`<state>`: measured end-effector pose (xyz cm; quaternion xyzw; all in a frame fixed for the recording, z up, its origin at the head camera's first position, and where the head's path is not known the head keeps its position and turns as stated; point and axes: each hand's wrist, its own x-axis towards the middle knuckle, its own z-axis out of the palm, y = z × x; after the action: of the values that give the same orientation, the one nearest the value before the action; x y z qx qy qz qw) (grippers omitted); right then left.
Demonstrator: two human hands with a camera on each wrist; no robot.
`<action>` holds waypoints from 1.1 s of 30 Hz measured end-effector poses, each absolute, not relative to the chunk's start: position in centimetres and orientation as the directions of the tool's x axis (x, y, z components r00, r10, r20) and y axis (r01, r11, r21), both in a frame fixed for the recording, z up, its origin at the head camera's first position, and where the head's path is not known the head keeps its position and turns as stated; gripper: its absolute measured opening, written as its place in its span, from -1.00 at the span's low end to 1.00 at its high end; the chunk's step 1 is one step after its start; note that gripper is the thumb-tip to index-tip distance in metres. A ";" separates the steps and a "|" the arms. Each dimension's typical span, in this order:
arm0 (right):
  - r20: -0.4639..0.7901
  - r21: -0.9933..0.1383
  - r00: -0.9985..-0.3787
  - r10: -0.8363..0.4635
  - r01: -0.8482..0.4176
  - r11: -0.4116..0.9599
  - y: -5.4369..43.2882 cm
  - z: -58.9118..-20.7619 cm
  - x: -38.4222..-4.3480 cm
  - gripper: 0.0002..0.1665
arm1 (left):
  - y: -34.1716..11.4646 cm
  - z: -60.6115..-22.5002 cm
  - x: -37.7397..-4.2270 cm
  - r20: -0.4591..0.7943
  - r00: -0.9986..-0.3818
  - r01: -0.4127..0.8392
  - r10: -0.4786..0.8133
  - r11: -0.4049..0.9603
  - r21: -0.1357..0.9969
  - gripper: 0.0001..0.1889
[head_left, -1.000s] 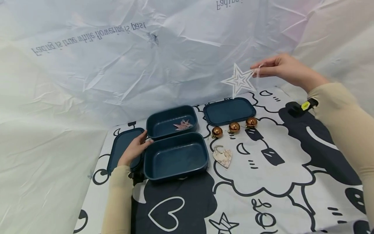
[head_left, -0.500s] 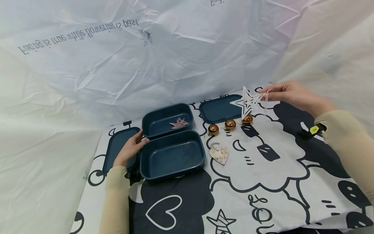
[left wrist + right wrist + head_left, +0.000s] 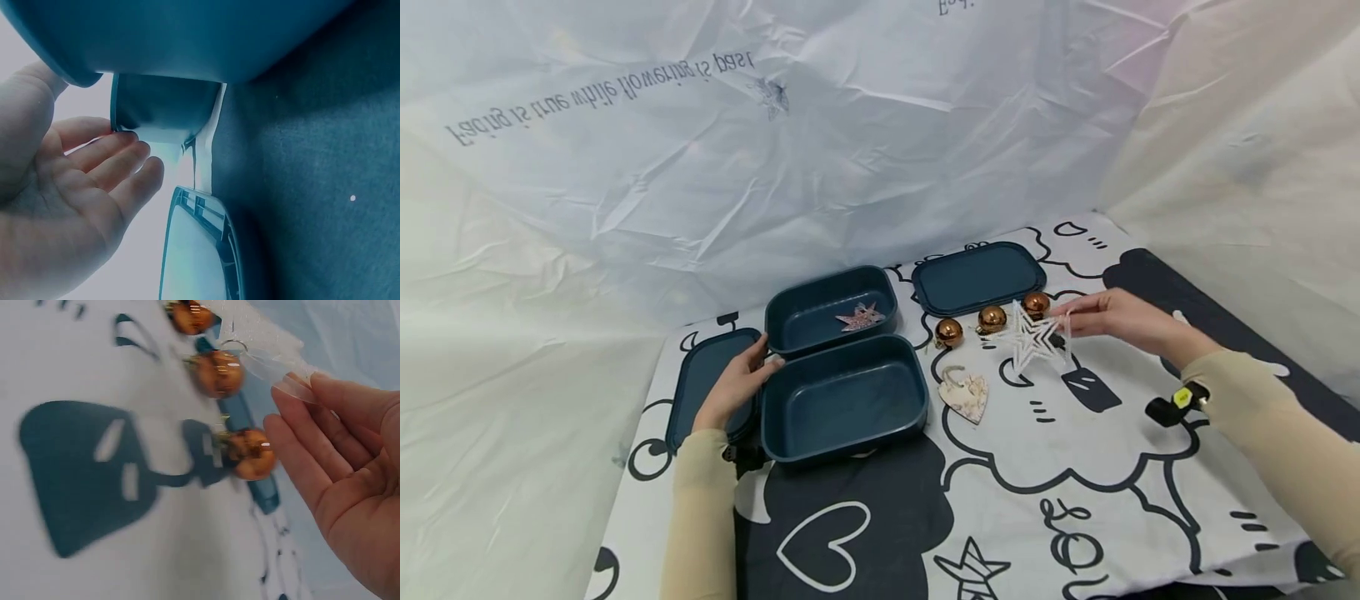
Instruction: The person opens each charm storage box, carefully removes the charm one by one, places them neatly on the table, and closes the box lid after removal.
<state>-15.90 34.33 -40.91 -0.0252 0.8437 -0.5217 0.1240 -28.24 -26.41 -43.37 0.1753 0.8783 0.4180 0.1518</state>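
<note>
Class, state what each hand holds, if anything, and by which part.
The right hand pinches the white star by one tip; the left hand, at the blue boxes, grips nothing.

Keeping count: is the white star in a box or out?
Out: the right hand pinches the white star, right of the near box and far box.

Creased, pale grey-white sheeting (image 3: 850, 183) rises like a wall behind the far edge of the cloth-covered table (image 3: 1105, 475). It carries flipped dark lettering (image 3: 602, 96) above the far left corner, with a small star-like print (image 3: 771, 98) beside it. A cream-toned side sheet (image 3: 512, 433) hangs along the left edge; another pale sheet (image 3: 1247, 192) hangs beyond the far right corner. The table's covering is white, patterned with black cartoon clouds and faces. Light is soft, faintly pink high on the right.
</note>
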 end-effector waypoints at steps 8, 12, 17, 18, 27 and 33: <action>-0.265 -0.906 -0.942 -0.206 0.170 0.388 33.7 -43.5 -15.5 -0.40 | -26.5 -43.0 -28.6 -0.120 -0.890 0.190 0.440 0.596 0.780 -0.19; -0.272 -0.909 -0.938 -0.215 0.177 0.378 33.7 -44.1 -15.4 -0.45 | -26.5 -43.1 -28.7 -0.119 -0.887 0.194 0.446 0.594 0.781 -0.17; -0.301 -0.905 -0.927 -0.225 0.204 0.372 33.7 -44.6 -15.5 -0.45 | -26.4 -43.3 -28.4 -0.120 -0.892 0.184 0.435 0.594 0.783 -0.19; -0.308 -0.902 -0.925 -0.224 0.209 0.378 33.6 -44.7 -15.6 -0.45 | -26.4 -43.4 -28.4 -0.120 -0.893 0.182 0.434 0.592 0.785 -0.20; -0.332 -0.857 -0.921 -0.206 0.203 0.474 33.1 -44.9 -15.5 -0.49 | -26.3 -43.8 -28.3 -0.134 -0.888 0.178 0.439 0.599 0.780 -0.18; -0.284 -0.809 -0.941 -0.183 0.133 0.572 32.7 -44.7 -15.7 -0.55 | -26.5 -43.6 -28.6 -0.138 -0.890 0.177 0.435 0.608 0.774 -0.18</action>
<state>-15.73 32.68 -44.74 -0.0145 0.8701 -0.4621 0.1709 -28.63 -26.49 -43.59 0.1732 0.8825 0.4075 0.1582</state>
